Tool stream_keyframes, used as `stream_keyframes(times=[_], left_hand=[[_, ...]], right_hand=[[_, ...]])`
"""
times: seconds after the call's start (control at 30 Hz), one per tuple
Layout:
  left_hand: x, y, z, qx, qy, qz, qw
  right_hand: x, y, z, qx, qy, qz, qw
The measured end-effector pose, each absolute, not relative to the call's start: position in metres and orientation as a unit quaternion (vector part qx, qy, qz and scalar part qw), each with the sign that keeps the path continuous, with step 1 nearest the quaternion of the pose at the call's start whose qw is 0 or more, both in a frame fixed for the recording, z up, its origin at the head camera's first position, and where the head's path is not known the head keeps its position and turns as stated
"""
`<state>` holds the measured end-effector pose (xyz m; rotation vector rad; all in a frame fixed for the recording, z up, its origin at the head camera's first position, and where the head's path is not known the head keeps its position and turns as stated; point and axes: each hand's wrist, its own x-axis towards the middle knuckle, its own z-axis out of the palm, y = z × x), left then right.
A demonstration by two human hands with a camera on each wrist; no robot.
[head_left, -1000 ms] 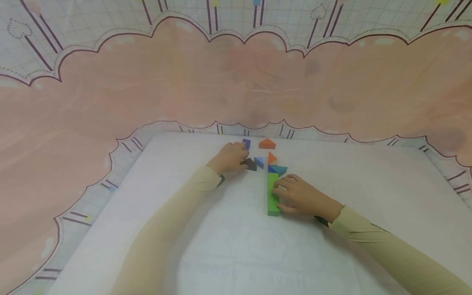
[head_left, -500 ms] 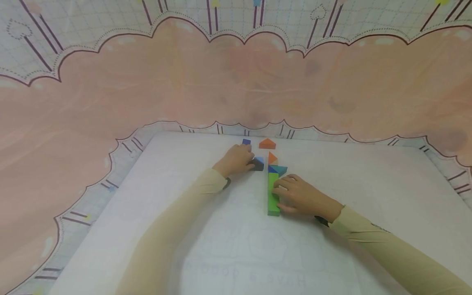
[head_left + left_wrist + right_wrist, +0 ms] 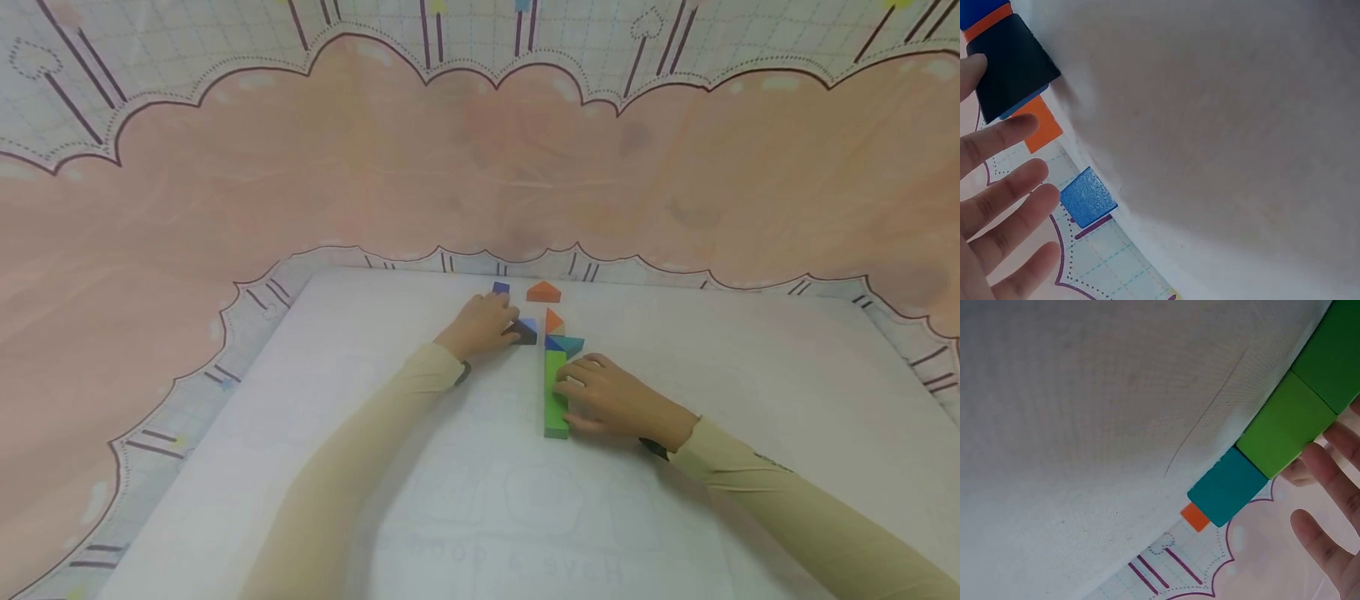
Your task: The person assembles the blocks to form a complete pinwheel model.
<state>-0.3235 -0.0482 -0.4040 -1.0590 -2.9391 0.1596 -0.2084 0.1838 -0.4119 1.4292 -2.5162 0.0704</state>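
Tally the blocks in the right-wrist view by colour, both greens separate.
Light green block: 1
Dark green block: 1
Teal block: 1
Orange block: 1
Total: 4

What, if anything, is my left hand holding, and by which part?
Your left hand has its thumb on the dark block near one edge; actual grip unclear.

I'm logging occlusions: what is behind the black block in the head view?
A light blue block shows just behind the black block. Only its upper part is visible; the black block hides the rest. The left hand hides part of the black block.
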Motion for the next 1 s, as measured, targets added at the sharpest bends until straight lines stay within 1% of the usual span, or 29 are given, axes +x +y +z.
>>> stream_keyframes(times=[0.47, 0.73, 1.0], left_hand=[[-0.319, -0.044, -0.402, -0.325, -0.945, 0.048, 0.001], [-0.318, -0.038, -0.403, -0.323, -0.945, 0.054, 0.007], [-0.316, -0.036, -0.403, -0.299, -0.953, 0.055, -0.001]], right_hand=[[-0.208, 0.183, -0.409, 0.491, -0.862, 0.019, 0.122], [-0.208, 0.184, -0.408, 0.489, -0.864, 0.014, 0.118], [-0.207, 0.184, -0.409, 0.492, -0.862, 0.017, 0.118]])
